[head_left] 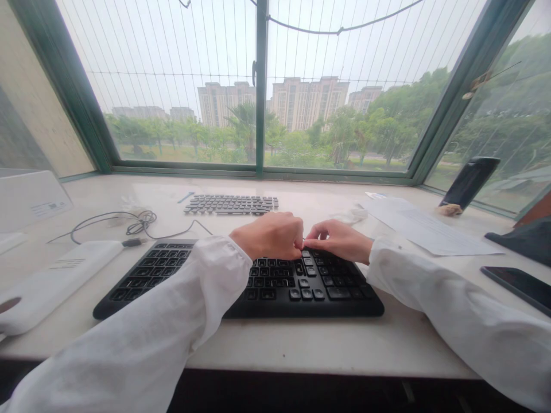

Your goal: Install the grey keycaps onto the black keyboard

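A black keyboard [267, 308] lies flat on the white sill, its left and middle sockets bare of keycaps. Keycaps [306, 293] still sit in the arrow cluster and over the number pad at the right. My left hand [272, 234] is closed above the keyboard's upper middle, fingertips down by the keys; whatever it grips is hidden. Close beside it, my right hand [340, 240] pinches thumb and finger together at the keyboard's top edge, on something too small to name. Behind the keyboard, loose dark keycaps [230, 205] are laid out in rows.
A black cable [146, 222] coils at the left near a white flat object [55, 281] and a white box [32, 195]. Papers [424, 223] lie at the right, with a phone [519, 287] and an upright dark device [471, 182]. A window [259, 115] stands behind.
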A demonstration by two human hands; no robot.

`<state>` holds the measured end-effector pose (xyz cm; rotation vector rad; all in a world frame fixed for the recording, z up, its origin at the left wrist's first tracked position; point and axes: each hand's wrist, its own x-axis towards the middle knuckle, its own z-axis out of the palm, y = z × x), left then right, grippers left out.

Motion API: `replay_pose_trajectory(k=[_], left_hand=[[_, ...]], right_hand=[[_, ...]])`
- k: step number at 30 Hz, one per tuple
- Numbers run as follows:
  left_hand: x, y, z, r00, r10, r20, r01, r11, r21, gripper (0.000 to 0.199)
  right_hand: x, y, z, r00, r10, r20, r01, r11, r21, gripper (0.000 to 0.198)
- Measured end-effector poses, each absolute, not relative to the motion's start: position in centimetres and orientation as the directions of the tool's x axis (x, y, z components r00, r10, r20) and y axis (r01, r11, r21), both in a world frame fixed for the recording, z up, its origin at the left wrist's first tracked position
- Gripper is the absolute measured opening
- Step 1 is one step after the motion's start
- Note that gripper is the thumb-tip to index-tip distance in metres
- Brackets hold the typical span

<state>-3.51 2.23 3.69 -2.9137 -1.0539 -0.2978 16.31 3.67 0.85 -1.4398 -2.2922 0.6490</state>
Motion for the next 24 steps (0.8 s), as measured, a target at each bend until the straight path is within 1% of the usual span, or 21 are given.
replay_pose_trajectory(k=[7, 11, 13, 15, 18, 20, 22, 24], left_hand=[[-3.6, 2.5, 3.3, 0.777, 0.605, 0.173, 0.606, -0.794, 0.053, 0.024], [-4.1, 3.0, 3.3, 0.796, 0.557, 0.235, 0.580, -0.814, -0.035, 0.026], [-4.4, 3.3, 3.4, 0.778, 0.553, 0.297, 0.597, -0.799, -0.074, 0.029], [-4.7, 3.6, 3.6, 0.733, 0.573, 0.366, 0.640, -0.764, -0.086, 0.032], [-5.1, 4.1, 3.7, 0.640, 0.636, 0.432, 0.729, -0.680, -0.080, 0.032], [-5.4, 4.3, 3.7, 0.576, 0.691, 0.436, 0.790, -0.607, -0.082, 0.030], [-5.7, 4.5, 3.8, 0.503, 0.748, 0.432, 0.851, -0.516, -0.097, 0.028], [-5.9, 4.5, 4.0, 0.427, 0.792, 0.436, 0.899, -0.424, -0.110, 0.027]], right_hand=[[15.8, 3.1, 0.6, -0.382, 0.916, 0.124, 0.774, 0.390, -0.499, 0.019], [16.2, 3.1, 0.6, -0.402, 0.907, 0.124, 0.742, 0.402, -0.536, 0.023], [16.4, 3.2, 0.6, -0.409, 0.897, 0.170, 0.726, 0.432, -0.535, 0.025], [16.6, 3.1, 0.7, -0.403, 0.873, 0.275, 0.708, 0.488, -0.511, 0.025], [16.6, 2.9, 0.8, -0.428, 0.798, 0.425, 0.664, 0.597, -0.451, 0.022], [16.5, 2.7, 0.8, -0.513, 0.747, 0.423, 0.638, 0.661, -0.395, 0.020], [16.4, 2.6, 0.8, -0.596, 0.712, 0.371, 0.631, 0.701, -0.333, 0.019], [16.3, 2.6, 0.7, -0.612, 0.703, 0.363, 0.649, 0.708, -0.277, 0.019]])
